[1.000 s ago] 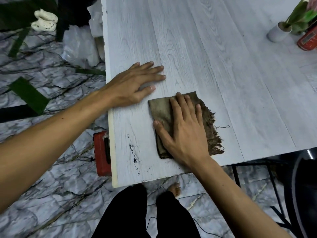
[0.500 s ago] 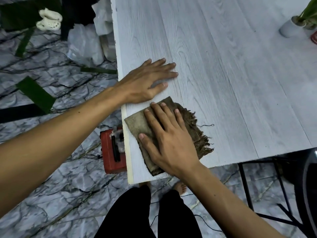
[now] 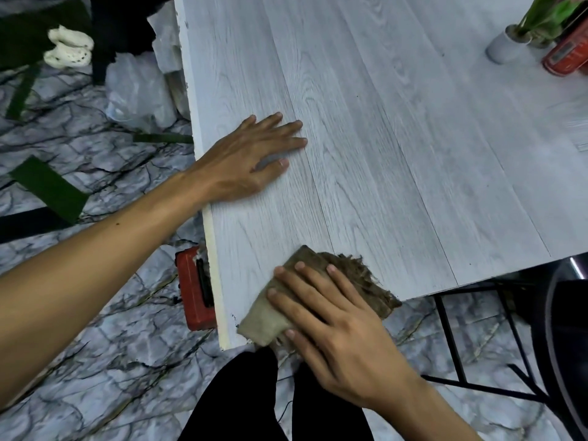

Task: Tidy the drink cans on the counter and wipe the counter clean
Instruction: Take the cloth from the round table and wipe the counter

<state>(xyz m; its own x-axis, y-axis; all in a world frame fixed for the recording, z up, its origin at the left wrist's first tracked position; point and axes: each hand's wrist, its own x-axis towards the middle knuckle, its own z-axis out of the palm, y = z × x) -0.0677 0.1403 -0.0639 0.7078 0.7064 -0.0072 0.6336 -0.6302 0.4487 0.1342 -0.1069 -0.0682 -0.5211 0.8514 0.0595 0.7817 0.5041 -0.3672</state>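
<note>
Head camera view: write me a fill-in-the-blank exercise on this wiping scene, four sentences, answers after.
1. The right hand presses a brown ____ onto the counter.
2. The left hand lies ____ on the counter, holding nothing.
3. The cloth sits at the counter's near ____, partly overhanging it.
4. Beside the small white pot lies a ____ can.

Missing words: cloth; flat; edge; red

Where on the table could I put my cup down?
Bare wood runs from the left hand across to the white vase and red can. It's crowded at the near corner, where the right hand presses the cloth.
</note>
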